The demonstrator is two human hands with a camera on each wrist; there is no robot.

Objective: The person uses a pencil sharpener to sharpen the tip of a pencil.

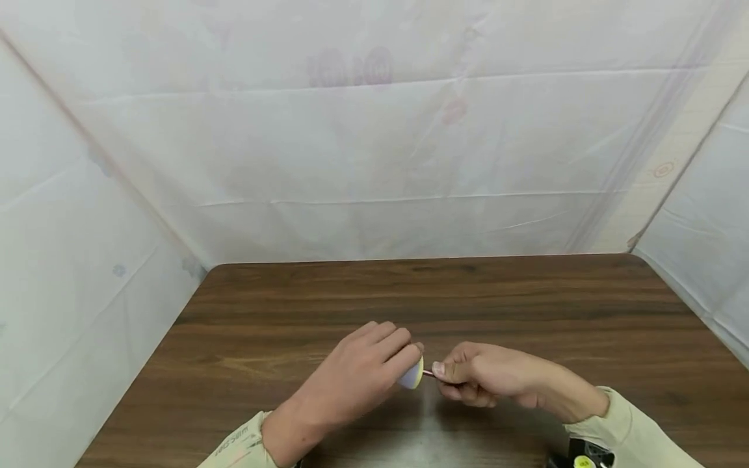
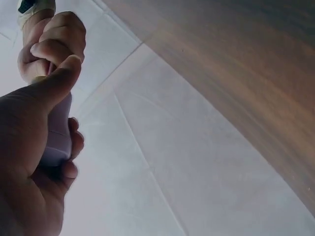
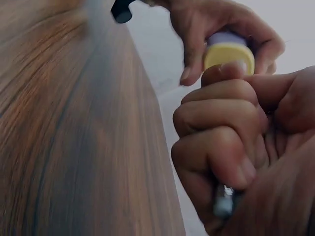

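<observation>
Left hand (image 1: 357, 377): fingers curl round the lilac-and-yellow handle (image 1: 412, 375).
Right hand (image 1: 488, 380): fist clenches the thin shaft (image 1: 428, 373).
Where: held between both hands, above the wooden table (image 1: 526, 305).
Handling: looks light and stiff; grip the thick handle, not the slim shaft.

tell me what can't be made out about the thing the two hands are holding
- Purple and yellow object: head view, the left hand covers most of it; what it is stays unclear.
- Thin rod: head view, the right hand hides all but a sliver.
- Metallic tip: right wrist view, blurred, half buried in the fist.
- Black item: cut off by the bottom edge.
</observation>
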